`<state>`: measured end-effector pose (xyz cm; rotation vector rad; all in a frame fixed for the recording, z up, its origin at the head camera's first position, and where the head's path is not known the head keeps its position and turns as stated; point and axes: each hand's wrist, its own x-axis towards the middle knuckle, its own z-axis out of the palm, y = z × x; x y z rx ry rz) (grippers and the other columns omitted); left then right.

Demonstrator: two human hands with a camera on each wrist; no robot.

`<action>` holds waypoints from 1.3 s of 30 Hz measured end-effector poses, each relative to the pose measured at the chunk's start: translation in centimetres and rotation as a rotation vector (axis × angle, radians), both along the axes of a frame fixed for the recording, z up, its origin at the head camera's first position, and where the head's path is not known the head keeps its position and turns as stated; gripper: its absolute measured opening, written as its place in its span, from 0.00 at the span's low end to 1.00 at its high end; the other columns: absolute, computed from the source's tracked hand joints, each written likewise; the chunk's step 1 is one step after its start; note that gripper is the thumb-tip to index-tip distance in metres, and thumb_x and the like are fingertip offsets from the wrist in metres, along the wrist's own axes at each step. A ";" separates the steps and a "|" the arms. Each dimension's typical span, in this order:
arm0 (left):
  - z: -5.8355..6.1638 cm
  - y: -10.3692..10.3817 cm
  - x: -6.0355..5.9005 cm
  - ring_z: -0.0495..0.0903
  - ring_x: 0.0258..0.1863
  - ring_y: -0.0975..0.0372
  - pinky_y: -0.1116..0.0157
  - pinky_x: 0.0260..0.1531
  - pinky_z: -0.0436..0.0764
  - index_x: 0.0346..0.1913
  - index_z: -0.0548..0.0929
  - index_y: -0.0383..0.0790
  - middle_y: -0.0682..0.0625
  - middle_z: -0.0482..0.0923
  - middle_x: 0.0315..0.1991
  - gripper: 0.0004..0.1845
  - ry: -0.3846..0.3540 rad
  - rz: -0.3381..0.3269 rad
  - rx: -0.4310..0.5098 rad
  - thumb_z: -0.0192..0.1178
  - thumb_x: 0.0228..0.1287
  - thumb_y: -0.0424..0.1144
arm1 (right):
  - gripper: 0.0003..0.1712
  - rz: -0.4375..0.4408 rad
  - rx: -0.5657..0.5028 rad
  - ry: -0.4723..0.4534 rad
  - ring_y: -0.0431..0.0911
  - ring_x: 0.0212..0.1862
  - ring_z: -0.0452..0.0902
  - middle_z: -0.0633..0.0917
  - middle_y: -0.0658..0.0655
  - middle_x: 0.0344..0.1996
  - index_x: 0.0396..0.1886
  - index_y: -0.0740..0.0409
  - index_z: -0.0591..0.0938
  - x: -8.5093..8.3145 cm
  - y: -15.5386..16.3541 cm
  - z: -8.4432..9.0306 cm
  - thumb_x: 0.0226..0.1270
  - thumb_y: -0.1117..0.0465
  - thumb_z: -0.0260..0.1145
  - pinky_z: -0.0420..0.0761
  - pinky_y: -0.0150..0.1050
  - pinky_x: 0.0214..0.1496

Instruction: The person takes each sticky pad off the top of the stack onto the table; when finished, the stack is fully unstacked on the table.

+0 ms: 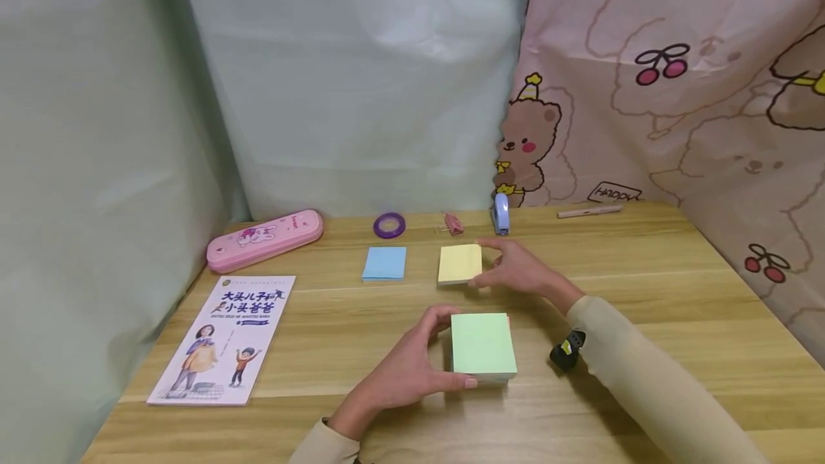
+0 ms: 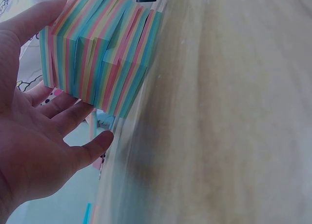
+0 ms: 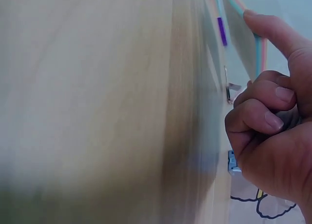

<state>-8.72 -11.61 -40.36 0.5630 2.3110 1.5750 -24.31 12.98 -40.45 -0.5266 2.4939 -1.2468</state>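
Observation:
A thick block of sticky notes (image 1: 483,344) with a green top sheet stands on the wooden table (image 1: 677,306). Its striped pastel side (image 2: 97,58) fills the left wrist view. My left hand (image 1: 412,364) grips the block, thumb along its near side and fingers round its left and far sides. Further back lies a thin yellow pad (image 1: 459,262). My right hand (image 1: 518,271) pinches its right edge between thumb and index finger. In the right wrist view the index finger (image 3: 273,31) is straight and the other fingers are curled.
A blue pad (image 1: 384,262) lies left of the yellow one. Along the back are a pink pencil case (image 1: 264,238), a purple tape roll (image 1: 389,225), a pink clip (image 1: 452,223), a blue stapler (image 1: 500,213) and a pen (image 1: 589,211). A children's book (image 1: 225,339) lies at the left.

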 end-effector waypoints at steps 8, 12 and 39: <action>0.0 0.1 0.0 0.69 0.76 0.53 0.43 0.79 0.65 0.76 0.65 0.46 0.49 0.73 0.72 0.49 -0.006 0.002 0.000 0.81 0.55 0.49 | 0.59 0.004 0.051 -0.007 0.45 0.39 0.77 0.79 0.71 0.67 0.80 0.65 0.65 -0.8 -0.7 -0.3 0.55 0.50 0.84 0.77 0.36 0.42; 0.0 0.2 0.0 0.69 0.76 0.53 0.43 0.79 0.65 0.75 0.65 0.46 0.49 0.74 0.71 0.49 -0.004 -0.002 0.001 0.82 0.55 0.49 | 0.58 0.001 0.073 -0.017 0.51 0.54 0.76 0.68 0.70 0.77 0.80 0.66 0.65 -1.0 -0.9 -0.3 0.55 0.50 0.84 0.79 0.46 0.63; 0.0 0.1 0.2 0.69 0.77 0.50 0.42 0.79 0.66 0.75 0.64 0.44 0.47 0.73 0.72 0.49 -0.006 0.003 -0.012 0.81 0.55 0.49 | 0.57 0.021 0.187 -0.024 0.61 0.77 0.63 0.65 0.71 0.80 0.81 0.64 0.64 -2.0 -1.8 0.0 0.56 0.53 0.82 0.62 0.62 0.83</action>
